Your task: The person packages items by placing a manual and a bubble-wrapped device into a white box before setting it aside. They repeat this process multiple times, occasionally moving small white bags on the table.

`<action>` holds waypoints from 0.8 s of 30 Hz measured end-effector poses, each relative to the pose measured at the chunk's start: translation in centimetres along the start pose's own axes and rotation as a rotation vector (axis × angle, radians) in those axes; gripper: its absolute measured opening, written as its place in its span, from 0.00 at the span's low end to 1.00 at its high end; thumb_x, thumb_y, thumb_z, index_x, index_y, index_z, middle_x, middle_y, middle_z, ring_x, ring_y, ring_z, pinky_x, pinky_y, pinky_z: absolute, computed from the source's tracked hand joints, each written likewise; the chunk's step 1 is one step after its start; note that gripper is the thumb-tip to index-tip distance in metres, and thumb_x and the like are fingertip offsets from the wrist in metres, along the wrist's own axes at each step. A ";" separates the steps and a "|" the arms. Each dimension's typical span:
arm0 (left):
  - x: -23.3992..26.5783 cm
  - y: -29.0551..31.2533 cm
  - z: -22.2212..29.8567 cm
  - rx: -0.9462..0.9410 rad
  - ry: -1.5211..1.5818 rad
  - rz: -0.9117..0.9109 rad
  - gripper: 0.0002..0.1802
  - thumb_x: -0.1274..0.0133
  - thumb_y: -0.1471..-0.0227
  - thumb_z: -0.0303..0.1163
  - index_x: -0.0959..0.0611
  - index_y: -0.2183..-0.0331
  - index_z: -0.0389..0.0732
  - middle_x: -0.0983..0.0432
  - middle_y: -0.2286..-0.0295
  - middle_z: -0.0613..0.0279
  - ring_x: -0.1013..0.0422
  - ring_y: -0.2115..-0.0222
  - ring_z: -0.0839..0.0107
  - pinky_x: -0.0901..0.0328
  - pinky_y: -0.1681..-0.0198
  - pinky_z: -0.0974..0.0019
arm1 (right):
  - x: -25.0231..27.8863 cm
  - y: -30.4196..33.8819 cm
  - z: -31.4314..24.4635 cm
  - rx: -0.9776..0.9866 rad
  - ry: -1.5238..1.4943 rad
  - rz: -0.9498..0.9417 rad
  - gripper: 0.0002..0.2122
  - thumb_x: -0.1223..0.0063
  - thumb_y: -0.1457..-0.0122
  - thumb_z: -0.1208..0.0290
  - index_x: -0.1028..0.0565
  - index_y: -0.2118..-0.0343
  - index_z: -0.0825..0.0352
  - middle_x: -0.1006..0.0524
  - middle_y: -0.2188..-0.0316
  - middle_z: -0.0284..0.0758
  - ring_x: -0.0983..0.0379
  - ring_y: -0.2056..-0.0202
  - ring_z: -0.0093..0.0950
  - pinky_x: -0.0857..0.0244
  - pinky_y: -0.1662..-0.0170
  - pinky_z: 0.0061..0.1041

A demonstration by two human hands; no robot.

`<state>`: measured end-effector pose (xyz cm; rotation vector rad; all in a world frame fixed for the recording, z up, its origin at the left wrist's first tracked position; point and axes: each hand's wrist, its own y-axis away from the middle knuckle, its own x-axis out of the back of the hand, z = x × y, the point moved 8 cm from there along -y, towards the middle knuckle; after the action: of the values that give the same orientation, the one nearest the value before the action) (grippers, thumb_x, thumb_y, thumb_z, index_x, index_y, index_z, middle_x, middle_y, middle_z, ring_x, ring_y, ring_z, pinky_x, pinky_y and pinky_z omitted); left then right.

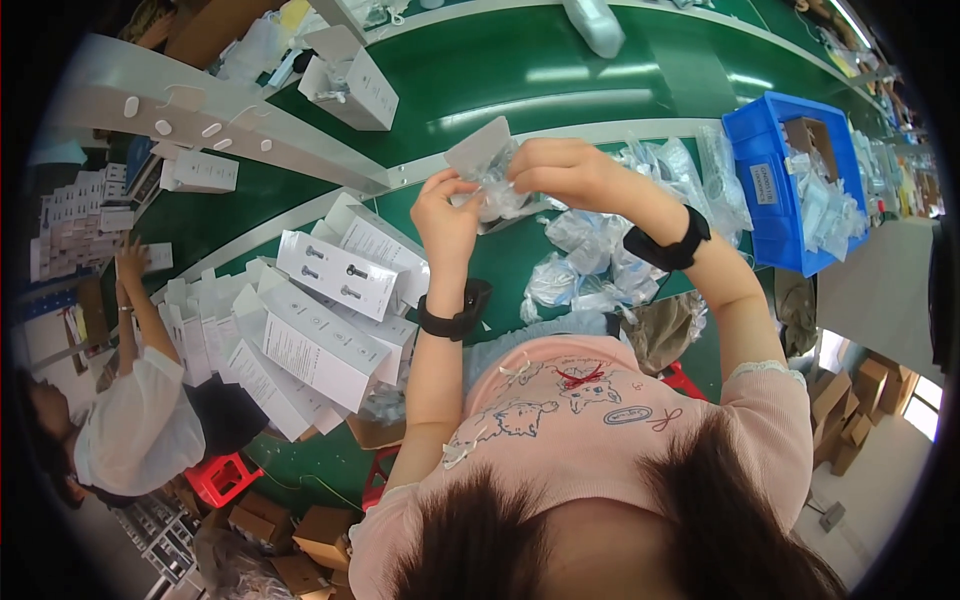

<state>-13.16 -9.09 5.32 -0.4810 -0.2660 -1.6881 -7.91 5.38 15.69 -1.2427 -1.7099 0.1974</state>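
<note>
In front of my chest, both hands work at a crinkled clear plastic bag (495,198), at the mouth of a small white box (478,148) whose flap stands up. My left hand (447,215) pinches the bag's left side between thumb and fingers. From the right, my right hand (562,168) has its fingers closed on the upper part of the bag. What lies inside the bag and the box is hidden. Just right of them, a heap of clear bags with small parts (580,250) covers the table. Left of my left wrist lie several printed white cartons (320,345).
A blue bin (757,210) of bagged items stands at the right. Beyond the metal rail (400,172) is a green surface (450,75) with an open white box (365,95). At far left, a person (140,420) reaches toward stacked boxes. Red stools (222,480) and brown cartons (325,530) stand below.
</note>
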 end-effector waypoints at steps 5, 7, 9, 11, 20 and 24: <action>-0.2 -0.1 -0.5 0.050 0.081 -0.006 0.08 0.41 0.72 0.24 0.19 0.79 0.35 0.26 0.67 0.53 0.29 0.67 0.60 0.37 0.62 0.66 | -2.7 0.7 1.2 0.024 0.088 -0.305 0.09 0.51 0.62 0.82 0.30 0.73 0.69 0.29 0.73 0.36 0.31 0.68 0.34 0.35 0.66 0.26; -0.5 0.0 -0.3 0.060 0.110 -0.017 0.08 0.41 0.72 0.24 0.19 0.79 0.35 0.26 0.67 0.53 0.29 0.66 0.60 0.37 0.62 0.66 | -4.2 1.4 1.1 0.042 0.173 -0.509 0.10 0.51 0.62 0.81 0.29 0.72 0.68 0.29 0.72 0.35 0.31 0.66 0.33 0.35 0.63 0.27; -0.6 -0.1 0.3 0.028 0.087 0.000 0.08 0.41 0.71 0.23 0.20 0.79 0.35 0.26 0.67 0.53 0.29 0.66 0.59 0.37 0.62 0.66 | -4.0 1.1 0.9 0.048 0.243 -0.445 0.10 0.51 0.62 0.80 0.29 0.72 0.68 0.29 0.72 0.35 0.31 0.67 0.32 0.37 0.60 0.28; -0.8 0.1 0.5 0.014 0.076 0.009 0.08 0.41 0.71 0.23 0.20 0.79 0.35 0.26 0.67 0.53 0.29 0.66 0.59 0.37 0.61 0.66 | -3.4 0.8 0.4 0.063 0.381 -0.318 0.09 0.51 0.61 0.78 0.29 0.72 0.69 0.29 0.73 0.35 0.32 0.67 0.31 0.40 0.55 0.31; -1.3 0.9 1.2 -0.068 0.033 0.055 0.07 0.43 0.69 0.21 0.22 0.79 0.34 0.28 0.65 0.53 0.31 0.65 0.57 0.37 0.61 0.64 | -7.5 4.5 1.0 -0.144 0.548 -0.541 0.07 0.51 0.60 0.74 0.30 0.74 0.67 0.31 0.72 0.34 0.35 0.65 0.31 0.43 0.53 0.32; -1.6 1.1 1.3 -0.087 0.034 0.063 0.07 0.44 0.68 0.21 0.22 0.78 0.34 0.29 0.65 0.52 0.31 0.65 0.57 0.37 0.61 0.64 | -7.0 3.5 2.1 -0.182 0.519 -0.416 0.06 0.51 0.59 0.73 0.30 0.75 0.66 0.31 0.75 0.34 0.34 0.67 0.31 0.43 0.54 0.31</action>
<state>-11.69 -7.31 5.62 -0.5195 -0.1517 -1.6501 -7.27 2.24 8.30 -0.9280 -1.5002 -0.4986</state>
